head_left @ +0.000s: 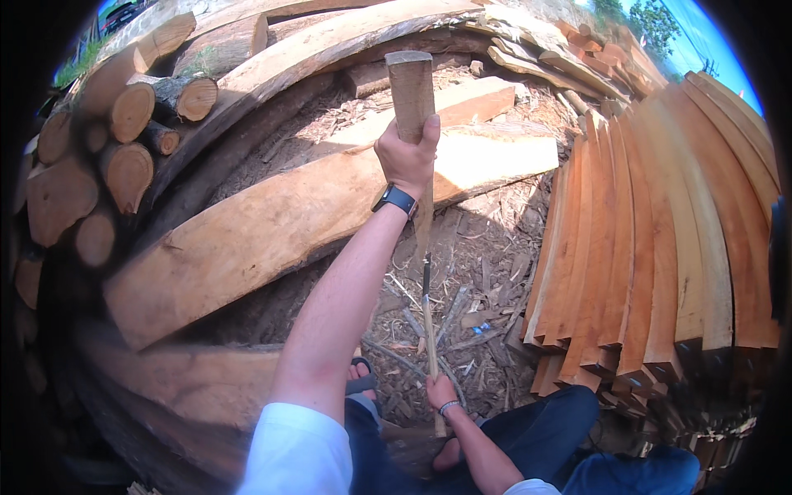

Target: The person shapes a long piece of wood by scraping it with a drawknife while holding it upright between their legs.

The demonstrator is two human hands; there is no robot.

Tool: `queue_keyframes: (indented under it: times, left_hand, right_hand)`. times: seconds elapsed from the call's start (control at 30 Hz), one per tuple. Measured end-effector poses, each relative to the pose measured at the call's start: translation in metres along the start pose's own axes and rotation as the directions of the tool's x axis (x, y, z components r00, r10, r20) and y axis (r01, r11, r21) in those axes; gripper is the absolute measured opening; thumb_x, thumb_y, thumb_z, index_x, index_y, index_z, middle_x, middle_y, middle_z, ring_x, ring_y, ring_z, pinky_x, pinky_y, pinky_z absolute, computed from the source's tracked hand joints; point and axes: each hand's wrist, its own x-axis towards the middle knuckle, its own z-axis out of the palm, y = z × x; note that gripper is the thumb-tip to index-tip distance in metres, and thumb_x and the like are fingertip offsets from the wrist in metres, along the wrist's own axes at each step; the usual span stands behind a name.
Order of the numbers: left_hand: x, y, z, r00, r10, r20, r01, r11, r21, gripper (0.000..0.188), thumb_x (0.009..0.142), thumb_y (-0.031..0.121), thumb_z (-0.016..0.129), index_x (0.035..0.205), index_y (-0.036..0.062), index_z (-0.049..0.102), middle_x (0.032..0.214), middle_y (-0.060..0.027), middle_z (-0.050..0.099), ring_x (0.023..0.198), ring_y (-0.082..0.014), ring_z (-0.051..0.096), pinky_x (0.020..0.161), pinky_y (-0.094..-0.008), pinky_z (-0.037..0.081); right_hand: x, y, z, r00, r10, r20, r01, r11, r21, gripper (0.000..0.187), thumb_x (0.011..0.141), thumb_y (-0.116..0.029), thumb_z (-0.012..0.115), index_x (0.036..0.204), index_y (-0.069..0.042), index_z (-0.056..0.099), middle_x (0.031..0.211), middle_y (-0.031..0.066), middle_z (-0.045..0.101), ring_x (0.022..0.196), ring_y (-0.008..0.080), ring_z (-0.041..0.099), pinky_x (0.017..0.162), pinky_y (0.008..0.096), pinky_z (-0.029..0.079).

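My left hand (406, 155), wearing a dark watch, stretches far forward and is closed around a squared wooden piece (410, 87). Its blunt end rises above my fingers, and it narrows below my wrist. Low in the view, my right hand (441, 392), with a bracelet, is wrapped round a thin pale stick (429, 330). A black section shows near the stick's upper end, which meets or overlaps the lower part of the wooden piece; whether they are joined I cannot tell. Behind my left hand lies a thick sawn slab (272, 227).
Sawn boards (643, 223) are stacked on the right. Cut logs (128, 177) pile up on the left, with a long curved slab (322, 49) beyond. Bark chips and twigs (487, 247) cover the ground. My bent leg (536, 421) and sandalled foot (361, 379) are close by.
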Motion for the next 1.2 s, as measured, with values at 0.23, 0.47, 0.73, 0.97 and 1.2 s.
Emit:
queue_keyframes:
  times: [0.23,0.47,0.73,0.97,1.2]
  left_hand:
    - [0.002,-0.003,-0.002,1.0,-0.009,0.018,0.01,0.999,-0.045,0.054,0.084,0.051,0.068,0.077,-0.0015,0.058,0.057,-0.004,0.058,0.05,-0.0128,0.061,0.046,-0.0273,0.05]
    - [0.002,-0.002,-0.002,0.999,-0.051,0.007,0.051,0.999,-0.004,0.058,0.079,0.059,0.068,0.075,0.0007,0.064,0.058,-0.0075,0.062,0.057,-0.0195,0.064,0.056,-0.0335,0.05]
    - [0.001,-0.001,0.003,0.999,0.035,0.006,-0.036,0.999,0.025,0.052,0.084,0.049,0.069,0.077,-0.0006,0.058,0.055,-0.004,0.059,0.049,-0.0125,0.062,0.046,-0.0271,0.05]
    - [0.005,-0.006,-0.001,1.0,0.02,-0.011,-0.02,1.0,0.007,0.051,0.084,0.049,0.068,0.076,-0.0007,0.058,0.055,-0.0041,0.058,0.049,-0.0133,0.062,0.046,-0.0277,0.05]
    - [0.004,-0.007,-0.005,0.999,-0.037,-0.015,0.038,0.999,0.023,0.055,0.081,0.054,0.068,0.074,0.0003,0.061,0.056,-0.0066,0.06,0.054,-0.018,0.064,0.052,-0.0319,0.05]
  right_hand:
    - [-0.004,-0.004,0.013,0.999,-0.017,-0.027,0.021,0.992,0.126,0.036,0.099,-0.03,0.046,0.088,0.003,0.052,0.054,0.0099,0.054,0.038,0.0216,0.055,0.034,0.0357,0.046]
    - [0.005,-0.01,-0.001,0.945,0.014,0.328,-0.27,0.604,0.75,0.035,0.101,-0.038,0.041,0.096,-0.005,0.05,0.054,0.0034,0.043,0.035,0.0145,0.041,0.033,0.0316,0.039]
    - [-0.006,-0.009,0.012,0.998,0.038,-0.041,-0.02,0.928,0.372,0.031,0.101,-0.03,0.041,0.089,-0.003,0.049,0.053,0.0038,0.046,0.035,0.0159,0.046,0.031,0.0327,0.041]
    - [0.013,-0.002,-0.011,0.957,-0.004,-0.291,0.14,0.883,0.448,0.03,0.101,-0.027,0.043,0.084,-0.002,0.045,0.052,0.009,0.051,0.034,0.0182,0.051,0.031,0.0339,0.044]
    - [-0.008,-0.006,-0.004,0.977,-0.125,-0.175,0.118,0.992,-0.05,0.04,0.099,-0.032,0.045,0.085,0.005,0.053,0.053,0.0135,0.056,0.04,0.0243,0.059,0.036,0.0389,0.048]
